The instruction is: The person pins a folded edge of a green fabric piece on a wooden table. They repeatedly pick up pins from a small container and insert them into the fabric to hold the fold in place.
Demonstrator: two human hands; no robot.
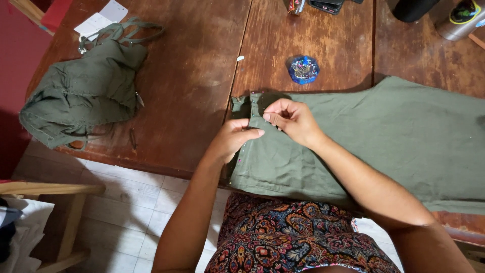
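Note:
An olive green fabric panel (384, 136) lies flat on the brown wooden table (197, 76), its left hem folded over and studded with several pins along the edge. My left hand (232, 139) pinches the folded hem near its upper part. My right hand (290, 119) hovers just above it with thumb and forefinger pressed together on a pin at the fold. A small round blue pin holder (303, 69) with coloured pin heads sits on the table just beyond my hands.
A crumpled olive green garment with straps (83, 88) lies at the table's left end, white paper slips (101, 20) behind it. Dark objects and a metal bottle (462, 20) stand at the far edge. A wooden stool (55, 202) sits on the tiled floor, lower left.

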